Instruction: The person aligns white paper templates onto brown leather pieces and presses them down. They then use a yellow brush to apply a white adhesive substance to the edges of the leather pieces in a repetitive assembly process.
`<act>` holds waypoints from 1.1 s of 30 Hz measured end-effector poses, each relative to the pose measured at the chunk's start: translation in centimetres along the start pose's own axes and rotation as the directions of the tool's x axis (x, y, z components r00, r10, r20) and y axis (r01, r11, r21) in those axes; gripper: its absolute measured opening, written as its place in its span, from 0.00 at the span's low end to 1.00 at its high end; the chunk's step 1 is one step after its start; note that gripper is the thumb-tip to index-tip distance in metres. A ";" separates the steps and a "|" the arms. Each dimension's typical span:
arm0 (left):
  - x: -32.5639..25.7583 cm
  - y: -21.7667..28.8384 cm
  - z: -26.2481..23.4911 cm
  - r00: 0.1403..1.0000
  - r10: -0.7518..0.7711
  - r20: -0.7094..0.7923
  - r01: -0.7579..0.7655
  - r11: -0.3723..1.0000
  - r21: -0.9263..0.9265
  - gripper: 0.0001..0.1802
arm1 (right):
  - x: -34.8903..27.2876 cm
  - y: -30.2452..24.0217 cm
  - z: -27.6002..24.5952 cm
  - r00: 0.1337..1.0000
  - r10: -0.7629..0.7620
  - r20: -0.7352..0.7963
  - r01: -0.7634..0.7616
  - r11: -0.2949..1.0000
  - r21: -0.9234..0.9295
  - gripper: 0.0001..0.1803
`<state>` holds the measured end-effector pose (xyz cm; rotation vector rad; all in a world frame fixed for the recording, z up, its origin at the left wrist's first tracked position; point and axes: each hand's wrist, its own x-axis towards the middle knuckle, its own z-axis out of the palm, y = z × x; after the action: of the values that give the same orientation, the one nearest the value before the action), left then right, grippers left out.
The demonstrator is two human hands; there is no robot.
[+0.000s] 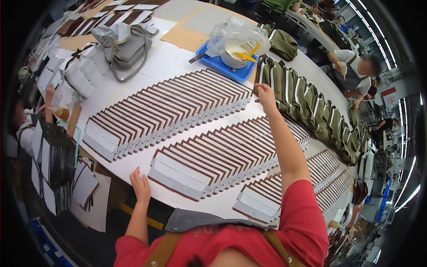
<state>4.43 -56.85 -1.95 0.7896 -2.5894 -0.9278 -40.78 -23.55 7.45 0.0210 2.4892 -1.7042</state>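
Observation:
My right hand (266,97) reaches across the table to the far right end of a long row of overlapping flat panels (173,104), white with brown edges. Its fingers are half curled, the thumb stands apart from them, and nothing shows between. My left hand (141,187) hovers by the near table edge with its fingers apart and holding nothing. Closest to it is the left end of a second row of like panels (180,175). A third row (258,202) lies to the right, partly hidden behind my right arm.
Beyond the rows, a blue tray (242,74) carries a white bowl (234,54), yellow-handled tools and clear plastic. Olive-green bags (302,93) line the right side. A grey bag (128,51) lies at the far left. Dark and white pieces (58,169) are stacked left of the table; other people work around.

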 end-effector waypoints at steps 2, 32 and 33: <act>-0.2 -0.7 0.7 1.000 -0.026 0.010 0.026 0.999 0.043 0.21 | 3.7 -0.5 1.0 0.986 0.160 -0.043 -0.158 0.987 0.042 0.18; 0.4 -1.1 1.2 0.994 0.065 0.093 -0.087 0.962 0.258 0.22 | 13.7 -2.9 5.1 0.946 0.202 -0.255 0.013 0.760 0.650 0.16; 0.3 -1.2 1.3 0.994 0.061 0.093 -0.082 0.965 0.249 0.22 | 13.4 -2.1 5.3 0.940 0.200 -0.275 0.037 0.745 0.666 0.15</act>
<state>4.12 -57.17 -3.72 0.7260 -2.8286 -0.6309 -53.73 -30.06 5.97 0.5189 1.8501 -2.6296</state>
